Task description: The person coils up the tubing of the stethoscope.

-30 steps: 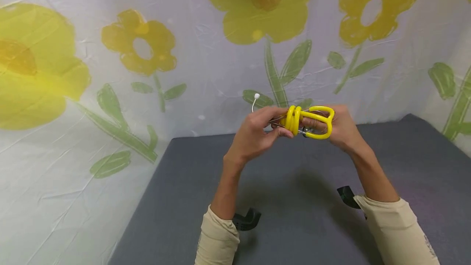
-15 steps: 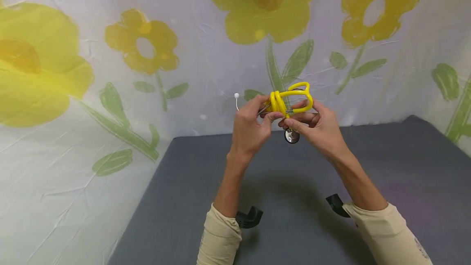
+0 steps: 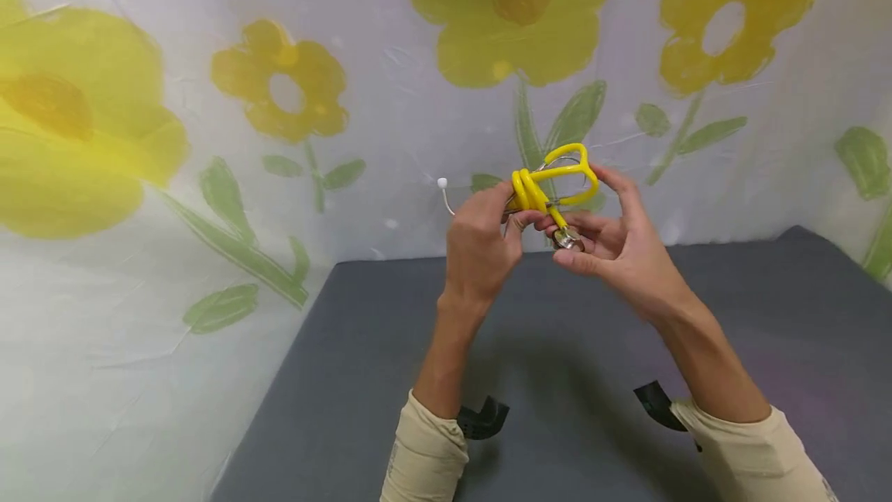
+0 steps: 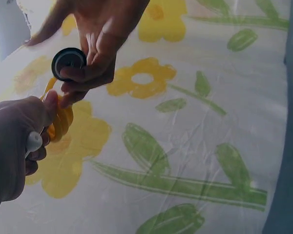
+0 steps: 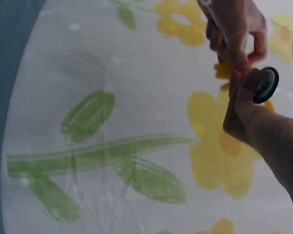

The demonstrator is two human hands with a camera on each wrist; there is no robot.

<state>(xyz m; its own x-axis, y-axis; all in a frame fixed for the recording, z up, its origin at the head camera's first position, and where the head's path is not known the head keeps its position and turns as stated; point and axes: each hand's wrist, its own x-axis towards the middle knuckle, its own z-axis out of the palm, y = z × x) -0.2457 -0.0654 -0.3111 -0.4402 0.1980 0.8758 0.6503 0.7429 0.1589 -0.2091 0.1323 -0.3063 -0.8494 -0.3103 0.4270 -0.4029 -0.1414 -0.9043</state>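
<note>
You are holding a coiled yellow stethoscope (image 3: 550, 184) up in the air, above the far edge of a dark grey table (image 3: 557, 378). Your left hand (image 3: 481, 242) is pinching the bundled yellow tubing between thumb and fingers, with a white ear tip (image 3: 442, 183) sticking out to the left. Your right hand (image 3: 616, 242) is curling its fingers around the round metal chest piece (image 3: 567, 238) hanging from the tubing. The table is lying bare under your forearms, which are wearing beige sleeves (image 3: 425, 459). Behind and to both sides, a white fabric backdrop (image 3: 209, 177) printed with large yellow flowers and green leaves is enclosing the table.
</note>
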